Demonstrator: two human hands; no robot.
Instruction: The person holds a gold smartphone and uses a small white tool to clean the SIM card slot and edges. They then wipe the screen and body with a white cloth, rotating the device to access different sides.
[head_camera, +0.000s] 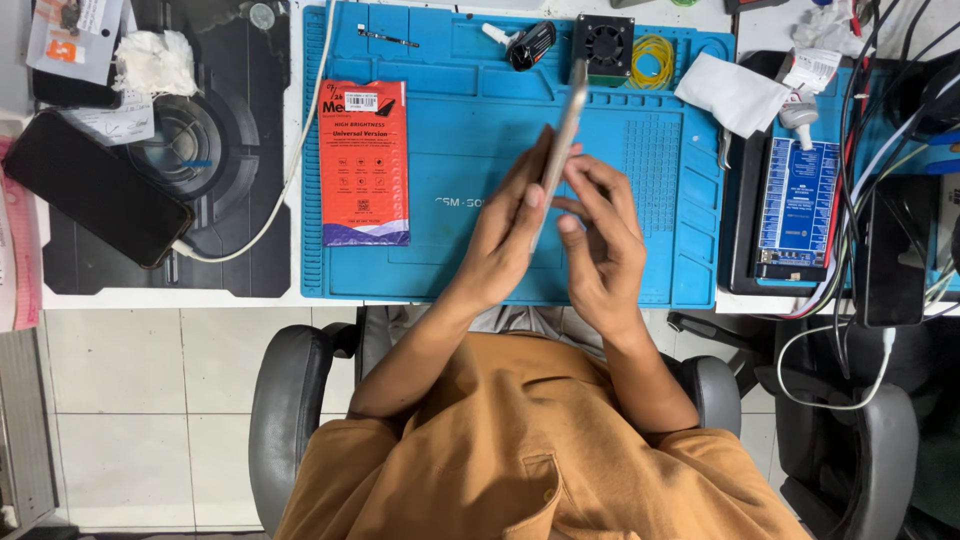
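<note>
Over blue work mat (470, 130), hands grip phone (562, 150)

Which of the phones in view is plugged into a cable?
The black phone lying at far left, white cable at its end; the one in the hands has none.

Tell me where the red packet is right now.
In the head view, the red packet lies flat on the left part of the blue mat, left of both hands, beside a white cable.

The phone (560, 150) shows only its thin edge, its faces unseen; the left hand (505, 235) covers its lower part.
</note>
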